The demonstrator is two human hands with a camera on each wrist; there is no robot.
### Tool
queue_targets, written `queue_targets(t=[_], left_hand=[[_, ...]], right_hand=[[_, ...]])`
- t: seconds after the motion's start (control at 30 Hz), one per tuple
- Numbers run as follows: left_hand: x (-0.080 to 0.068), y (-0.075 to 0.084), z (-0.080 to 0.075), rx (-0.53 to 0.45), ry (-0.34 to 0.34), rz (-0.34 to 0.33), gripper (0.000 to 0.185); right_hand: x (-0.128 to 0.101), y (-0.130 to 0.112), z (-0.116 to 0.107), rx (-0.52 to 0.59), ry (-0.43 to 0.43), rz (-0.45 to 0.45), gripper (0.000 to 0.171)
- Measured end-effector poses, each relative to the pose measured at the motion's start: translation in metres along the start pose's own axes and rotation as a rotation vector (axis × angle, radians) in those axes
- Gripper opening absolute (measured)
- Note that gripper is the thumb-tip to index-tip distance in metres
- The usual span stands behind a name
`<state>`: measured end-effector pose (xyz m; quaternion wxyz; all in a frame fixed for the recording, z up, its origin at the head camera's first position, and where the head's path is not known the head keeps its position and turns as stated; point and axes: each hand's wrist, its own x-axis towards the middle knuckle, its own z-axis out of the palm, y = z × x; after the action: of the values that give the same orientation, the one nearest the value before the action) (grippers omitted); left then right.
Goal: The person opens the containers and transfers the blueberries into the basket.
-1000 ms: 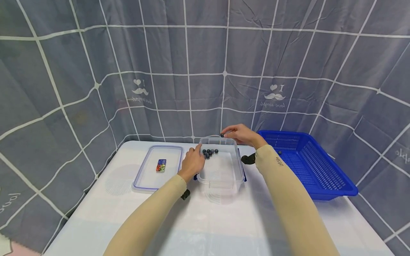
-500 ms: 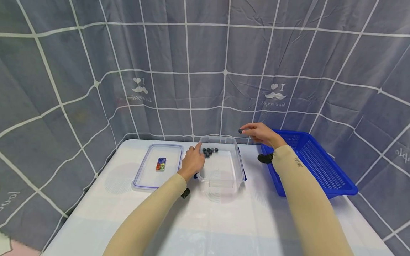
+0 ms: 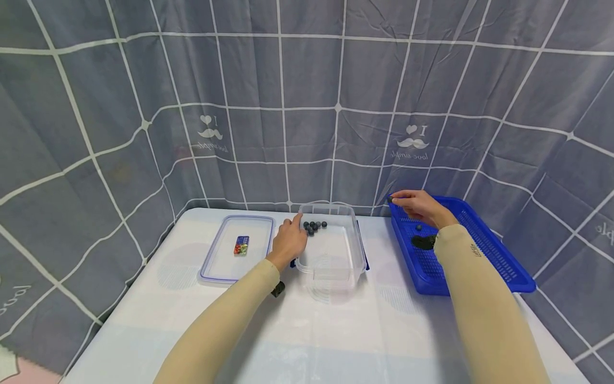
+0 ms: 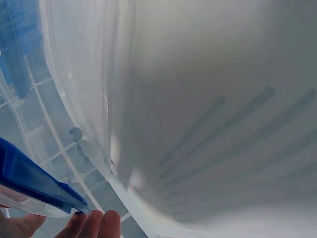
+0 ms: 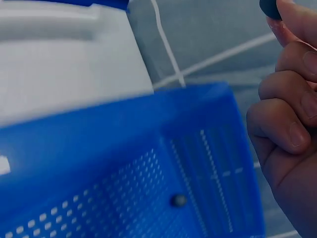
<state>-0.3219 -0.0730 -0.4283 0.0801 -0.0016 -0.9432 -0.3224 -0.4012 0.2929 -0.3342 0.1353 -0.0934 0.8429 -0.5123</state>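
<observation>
Between the thumb and index finger of my right hand (image 3: pixel 421 207) is a blueberry (image 3: pixel 390 199), pinched above the near-left part of a blue plastic basket (image 3: pixel 409 266). The right wrist view shows that dark round berry (image 5: pixel 270 8) at the top edge, the other fingers curled. One blueberry (image 5: pixel 178 200) lies on the basket floor. My left hand (image 3: pixel 289 240) grips the left side of a clear plastic container (image 3: pixel 336 250), its fingers beside the blue latch (image 4: pixel 39 181) in the left wrist view. Several blueberries (image 3: pixel 312 231) cluster in the container's far left corner.
A clear lid (image 3: pixel 223 266) with a blue seal and a colourful label (image 3: pixel 241 246) lies left of the container. All stand on a white patterned tablecloth (image 3: pixel 307 330). A grey checked curtain (image 3: pixel 249 133) hangs behind and at both sides.
My right hand has travelled right, from the container's far edge to over the basket, still pinching the blueberry. My left hand has stayed at the container.
</observation>
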Motion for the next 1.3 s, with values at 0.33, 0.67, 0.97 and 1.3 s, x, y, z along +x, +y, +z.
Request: queue_targets(t=[0.33,0.67,0.97,1.3], left_hand=[[0.000,-0.001,0.000,0.000,-0.001,0.003,0.055],[-0.003,-0.001,0.000,0.005,-0.006,0.004,0.054],[-0.003,-0.001,0.000,0.002,-0.002,0.006,0.054],[-0.001,-0.002,0.001,-0.007,-0.003,0.011,0.055]], right_hand=[[-0.017,0.028,-0.019,-0.002,0.075,0.090,0.059],[-0.024,0.054,-0.025,-0.050,0.103,0.152,0.058],[-0.026,0.073,-0.026,-0.032,0.109,0.193,0.036],[-0.029,0.081,-0.026,0.020,0.145,0.230,0.018]])
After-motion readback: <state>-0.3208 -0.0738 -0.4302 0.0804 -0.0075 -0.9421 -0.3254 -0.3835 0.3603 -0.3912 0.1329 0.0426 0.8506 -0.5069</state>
